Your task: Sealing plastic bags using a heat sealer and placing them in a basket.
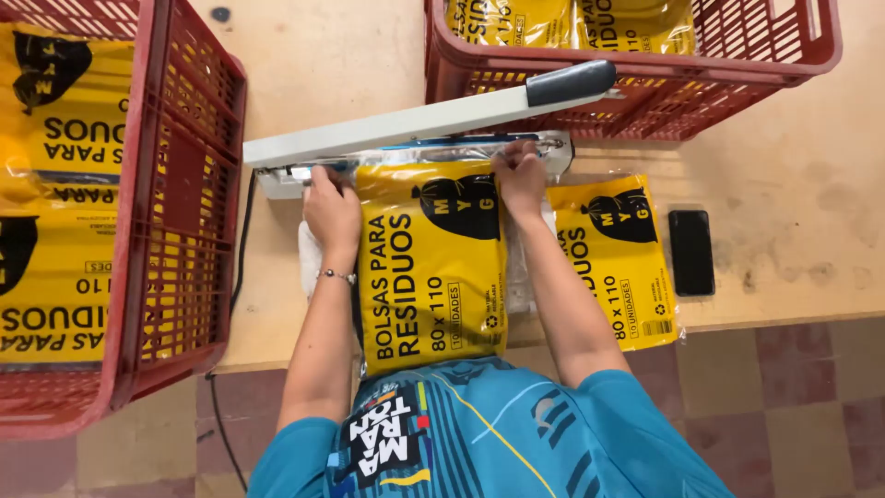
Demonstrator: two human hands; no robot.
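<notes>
A yellow plastic package (431,267) with black print lies on the wooden table (784,184) in front of me. Its clear top edge rests on the base of a white heat sealer (415,152), whose long arm (433,120) with a black handle is raised. My left hand (330,207) presses the package's top left corner at the sealer. My right hand (521,175) holds down the top right corner. A bracelet sits on my left wrist.
A second yellow package (619,263) lies to the right, beside a black phone (691,252). A red crate (175,203) with yellow packages stands at the left, another red crate (645,83) at the back. The sealer's cable (241,249) runs off the table's front edge.
</notes>
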